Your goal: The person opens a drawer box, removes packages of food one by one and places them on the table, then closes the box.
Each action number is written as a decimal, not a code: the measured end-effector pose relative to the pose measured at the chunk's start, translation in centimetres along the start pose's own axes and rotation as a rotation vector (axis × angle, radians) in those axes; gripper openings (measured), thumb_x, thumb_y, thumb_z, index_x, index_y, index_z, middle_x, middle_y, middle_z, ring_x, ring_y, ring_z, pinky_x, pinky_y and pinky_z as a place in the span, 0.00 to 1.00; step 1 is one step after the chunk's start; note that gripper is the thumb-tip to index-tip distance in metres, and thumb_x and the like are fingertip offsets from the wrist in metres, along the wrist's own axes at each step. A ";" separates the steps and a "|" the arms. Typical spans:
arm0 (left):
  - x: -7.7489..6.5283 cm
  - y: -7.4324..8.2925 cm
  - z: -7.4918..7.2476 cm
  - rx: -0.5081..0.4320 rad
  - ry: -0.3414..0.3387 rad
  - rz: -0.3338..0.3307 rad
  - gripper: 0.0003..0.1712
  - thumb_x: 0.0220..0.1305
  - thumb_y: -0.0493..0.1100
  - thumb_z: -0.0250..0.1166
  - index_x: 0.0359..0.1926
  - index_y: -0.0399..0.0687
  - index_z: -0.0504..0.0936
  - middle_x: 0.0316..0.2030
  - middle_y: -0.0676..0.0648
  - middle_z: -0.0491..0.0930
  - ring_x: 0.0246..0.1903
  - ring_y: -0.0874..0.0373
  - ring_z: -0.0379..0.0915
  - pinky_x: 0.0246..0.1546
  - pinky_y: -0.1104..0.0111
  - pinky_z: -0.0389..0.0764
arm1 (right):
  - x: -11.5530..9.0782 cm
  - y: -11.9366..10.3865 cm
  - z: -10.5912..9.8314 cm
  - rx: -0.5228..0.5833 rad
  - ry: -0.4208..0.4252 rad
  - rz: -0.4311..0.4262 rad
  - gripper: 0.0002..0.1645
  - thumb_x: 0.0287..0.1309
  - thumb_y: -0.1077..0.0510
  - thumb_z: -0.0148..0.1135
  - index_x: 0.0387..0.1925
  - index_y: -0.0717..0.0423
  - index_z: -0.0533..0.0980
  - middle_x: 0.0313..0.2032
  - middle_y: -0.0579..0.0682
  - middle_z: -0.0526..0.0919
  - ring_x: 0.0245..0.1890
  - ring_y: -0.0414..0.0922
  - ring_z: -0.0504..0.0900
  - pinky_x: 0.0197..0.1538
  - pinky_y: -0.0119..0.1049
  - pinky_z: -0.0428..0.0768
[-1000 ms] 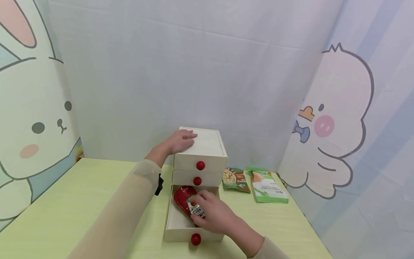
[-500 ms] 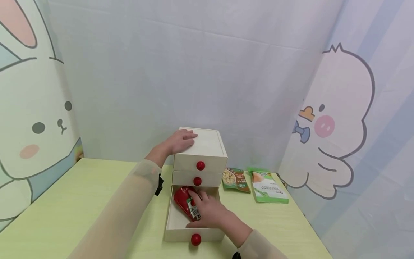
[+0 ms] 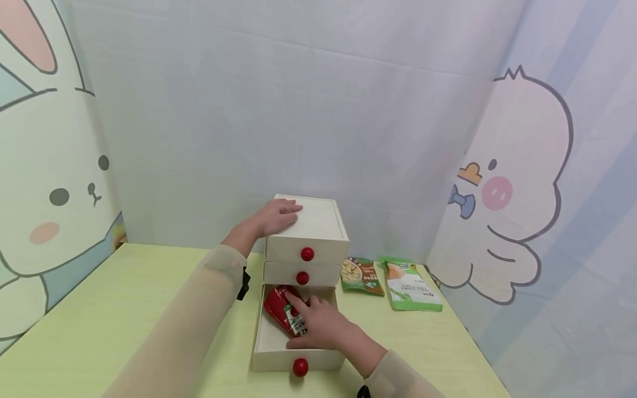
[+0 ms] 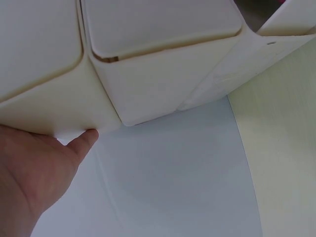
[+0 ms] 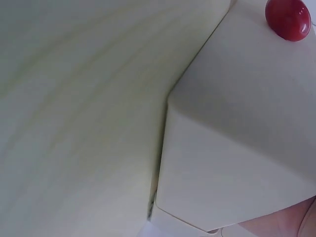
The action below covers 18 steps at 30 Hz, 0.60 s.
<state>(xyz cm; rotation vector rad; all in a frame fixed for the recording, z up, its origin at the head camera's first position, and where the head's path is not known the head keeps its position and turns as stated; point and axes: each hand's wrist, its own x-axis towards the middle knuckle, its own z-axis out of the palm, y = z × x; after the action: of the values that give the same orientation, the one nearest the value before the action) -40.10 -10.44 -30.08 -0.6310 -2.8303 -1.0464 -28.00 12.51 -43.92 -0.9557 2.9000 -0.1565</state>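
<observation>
Three smooth, cream-white drawers with rounded corners make up the small drawer chest, each with a glossy red ball knob; it stands near the tabletop's far edge. The bottom drawer is pulled out toward the near edge. In it lies a shiny red sauce pouch (soft, flat, with a white and green label), toward the drawer's back left corner. The right hand lies over the pouch's near end, fingers spread and fairly straight, pressing on it. The left hand rests flat on the chest's top, fingers relaxed. Two flat foil snack packets lie near the tabletop's far right corner.
</observation>
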 end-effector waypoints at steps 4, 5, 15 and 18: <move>-0.1 0.0 -0.1 -0.002 0.000 -0.004 0.34 0.83 0.53 0.48 0.83 0.50 0.70 0.87 0.41 0.57 0.88 0.39 0.44 0.87 0.39 0.48 | 0.1 0.1 0.0 0.051 -0.014 0.019 0.62 0.57 0.28 0.77 0.87 0.26 0.57 0.65 0.58 0.78 0.50 0.44 0.78 0.52 0.42 0.88; -0.1 0.0 -0.1 -0.002 0.000 -0.005 0.34 0.83 0.53 0.48 0.83 0.50 0.70 0.87 0.41 0.57 0.88 0.39 0.44 0.87 0.39 0.49 | 0.2 0.1 0.0 0.062 -0.016 0.020 0.62 0.57 0.29 0.78 0.87 0.25 0.58 0.64 0.58 0.79 0.49 0.44 0.78 0.51 0.42 0.87; 0.1 -0.1 0.1 0.006 -0.004 -0.017 0.34 0.84 0.53 0.48 0.84 0.51 0.69 0.87 0.42 0.56 0.89 0.40 0.43 0.87 0.39 0.48 | 0.2 0.0 -1.3 0.177 -0.068 0.061 0.59 0.54 0.36 0.78 0.84 0.18 0.60 0.69 0.60 0.77 0.41 0.41 0.79 0.46 0.40 0.84; 0.2 -0.1 0.1 -0.005 -0.004 -0.019 0.34 0.84 0.53 0.48 0.84 0.51 0.69 0.88 0.42 0.56 0.89 0.40 0.42 0.87 0.39 0.48 | 0.1 -0.1 -1.8 0.197 -0.066 0.071 0.57 0.54 0.38 0.78 0.83 0.18 0.63 0.70 0.59 0.77 0.40 0.40 0.79 0.43 0.38 0.82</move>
<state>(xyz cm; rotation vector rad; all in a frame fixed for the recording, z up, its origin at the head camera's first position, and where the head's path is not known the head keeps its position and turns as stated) -40.33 -10.41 -30.15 -0.6093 -2.8435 -1.0563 -28.19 12.49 -42.08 -0.8092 2.7893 -0.3901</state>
